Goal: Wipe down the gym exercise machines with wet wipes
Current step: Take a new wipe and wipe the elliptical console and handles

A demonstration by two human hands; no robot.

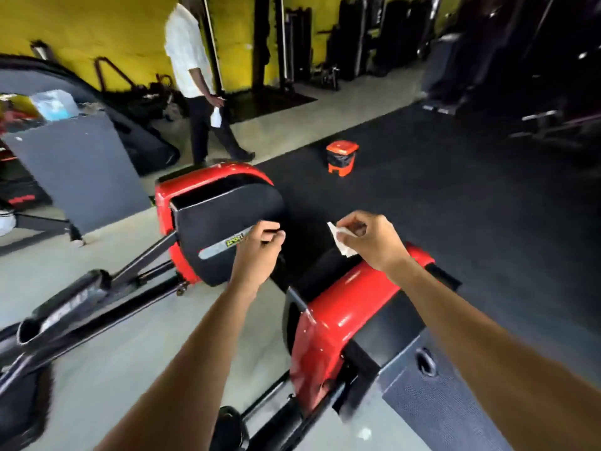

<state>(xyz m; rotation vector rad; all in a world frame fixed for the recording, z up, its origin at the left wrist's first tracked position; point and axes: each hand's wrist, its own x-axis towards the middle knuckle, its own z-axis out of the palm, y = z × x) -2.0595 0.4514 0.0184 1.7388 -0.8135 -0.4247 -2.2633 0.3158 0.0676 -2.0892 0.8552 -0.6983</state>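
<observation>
Over the red-and-black exercise machine [325,320], both bare arms reach forward. Right hand [367,240] pinches a small crumpled white wet wipe [341,239] between curled fingers and thumb, held in the air just above the machine's nearer glossy red plastic cover [344,307], not touching it; grip tight on the wipe. Left hand [260,249] has fingers curled loosely over the edge of the black padded panel with a grey label strip [224,222], seems to hold nothing, probably steadying or about to take a corner of the wipe, cannot tell. Likely step: unfolding or readying the wipe before the next pass on the red cover. Frame blurry at edges. Beyond, an orange-and-black lidded pedal bin [341,157] sits on the dark rubber floor mat [455,206], handy for used wipes. Another person in a white shirt [192,76] walks past carrying something white. A clear plastic pack [53,104], maybe the wipes supply, rests on a grey slanted panel [74,164] at left.
</observation>
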